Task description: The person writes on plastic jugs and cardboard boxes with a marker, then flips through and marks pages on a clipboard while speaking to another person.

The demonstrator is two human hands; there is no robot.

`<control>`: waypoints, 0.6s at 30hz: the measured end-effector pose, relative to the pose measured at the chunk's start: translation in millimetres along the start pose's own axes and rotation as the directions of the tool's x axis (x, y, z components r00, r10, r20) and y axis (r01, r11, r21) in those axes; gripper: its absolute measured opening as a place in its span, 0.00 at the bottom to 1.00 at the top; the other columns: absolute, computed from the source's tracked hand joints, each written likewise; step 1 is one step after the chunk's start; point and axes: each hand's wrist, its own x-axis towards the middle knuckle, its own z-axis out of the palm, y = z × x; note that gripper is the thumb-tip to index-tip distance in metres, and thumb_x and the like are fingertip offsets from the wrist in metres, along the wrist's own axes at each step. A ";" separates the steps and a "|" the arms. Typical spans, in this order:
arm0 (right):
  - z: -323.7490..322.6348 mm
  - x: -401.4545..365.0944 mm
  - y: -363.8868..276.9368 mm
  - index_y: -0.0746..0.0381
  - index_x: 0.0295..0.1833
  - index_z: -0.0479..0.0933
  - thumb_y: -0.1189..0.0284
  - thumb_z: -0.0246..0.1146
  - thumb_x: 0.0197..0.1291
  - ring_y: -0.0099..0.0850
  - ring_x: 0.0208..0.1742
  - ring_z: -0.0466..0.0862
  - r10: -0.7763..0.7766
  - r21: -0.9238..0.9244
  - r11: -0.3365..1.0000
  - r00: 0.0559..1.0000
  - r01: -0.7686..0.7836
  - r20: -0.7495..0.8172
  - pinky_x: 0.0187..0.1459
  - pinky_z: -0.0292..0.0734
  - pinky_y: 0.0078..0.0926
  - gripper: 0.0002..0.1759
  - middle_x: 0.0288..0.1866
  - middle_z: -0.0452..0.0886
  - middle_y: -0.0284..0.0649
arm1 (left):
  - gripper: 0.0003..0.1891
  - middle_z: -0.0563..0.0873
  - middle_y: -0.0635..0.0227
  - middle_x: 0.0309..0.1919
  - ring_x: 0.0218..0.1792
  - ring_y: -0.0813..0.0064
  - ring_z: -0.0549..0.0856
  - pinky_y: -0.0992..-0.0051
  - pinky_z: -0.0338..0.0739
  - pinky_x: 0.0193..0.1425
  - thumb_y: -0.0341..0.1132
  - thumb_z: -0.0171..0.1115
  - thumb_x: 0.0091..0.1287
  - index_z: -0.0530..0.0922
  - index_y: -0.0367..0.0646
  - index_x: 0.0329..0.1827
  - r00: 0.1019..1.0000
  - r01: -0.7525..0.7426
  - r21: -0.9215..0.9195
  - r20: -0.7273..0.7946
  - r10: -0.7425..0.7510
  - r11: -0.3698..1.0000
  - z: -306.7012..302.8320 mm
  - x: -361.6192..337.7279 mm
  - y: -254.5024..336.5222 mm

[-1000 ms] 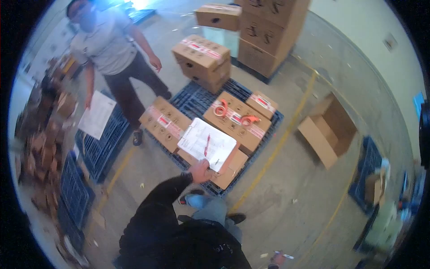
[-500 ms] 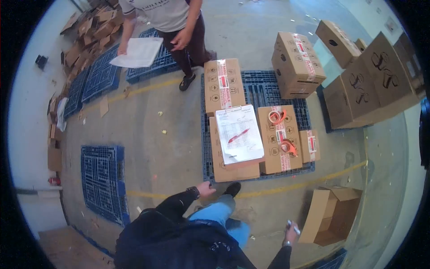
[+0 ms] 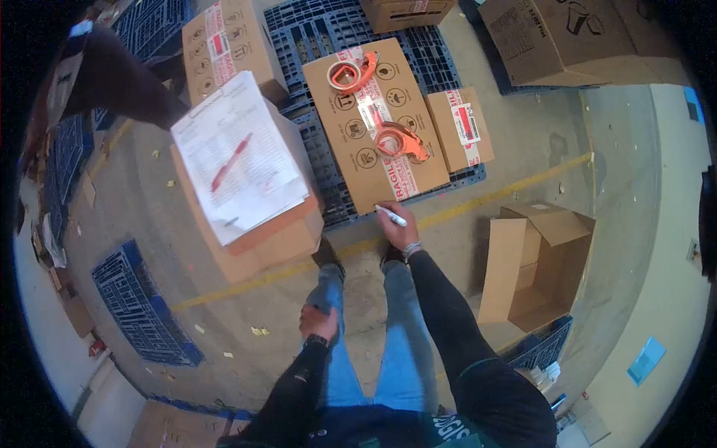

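My right hand (image 3: 399, 230) is closed around a white marker (image 3: 390, 216), at the near edge of a taped cardboard box (image 3: 336, 153). Two orange tape dispensers, one at the top (image 3: 352, 73) and one lower (image 3: 401, 142), lie on that box. My left hand (image 3: 319, 322) hangs before my left thigh; its fingers look curled, and whether it holds anything is hidden. To the left, papers (image 3: 239, 164) with a red pen (image 3: 231, 162) on them rest on another box (image 3: 287, 243). A smaller taped box (image 3: 461, 128) stands on the right.
The boxes stand on a blue pallet (image 3: 302, 37). An open empty box (image 3: 534, 269) is on the floor at right, near a yellow line. Another blue pallet (image 3: 146, 306) lies at left. A person's dark-clothed leg (image 3: 123, 78) is at upper left.
My right hand has moved up and left with the marker to the box edge. My left hand has drawn back to my thigh. The view is nearer the boxes, and the other person is at upper left.
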 end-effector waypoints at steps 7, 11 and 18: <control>25.9 46.8 46.0 0.59 0.47 0.83 0.67 0.67 0.61 0.47 0.47 0.84 -0.291 -0.247 0.924 0.956 0.292 0.041 0.49 0.76 0.42 0.11 0.43 0.87 0.44 | 0.36 0.78 0.55 0.60 0.62 0.54 0.80 0.55 0.75 0.64 0.58 0.60 0.65 0.71 0.36 0.64 0.983 0.181 0.122 -0.053 -0.175 0.976 39.7 -8.5 22.9; 32.1 46.9 37.9 0.58 0.48 0.83 0.66 0.68 0.60 0.46 0.47 0.83 -0.335 -0.355 0.869 0.938 0.344 0.090 0.48 0.75 0.43 0.12 0.43 0.87 0.43 | 0.36 0.77 0.55 0.61 0.63 0.55 0.78 0.55 0.74 0.65 0.59 0.60 0.65 0.72 0.36 0.64 0.979 0.203 0.143 -0.033 -0.200 0.969 46.1 -9.2 28.1; 42.2 57.4 37.3 0.58 0.45 0.84 0.67 0.67 0.60 0.48 0.44 0.83 -0.361 -0.314 0.872 0.926 0.376 0.108 0.47 0.75 0.43 0.10 0.39 0.87 0.44 | 0.34 0.78 0.53 0.59 0.62 0.53 0.79 0.55 0.74 0.64 0.57 0.58 0.62 0.74 0.35 0.60 0.979 0.197 0.142 -0.088 -0.186 0.970 53.3 -6.3 26.2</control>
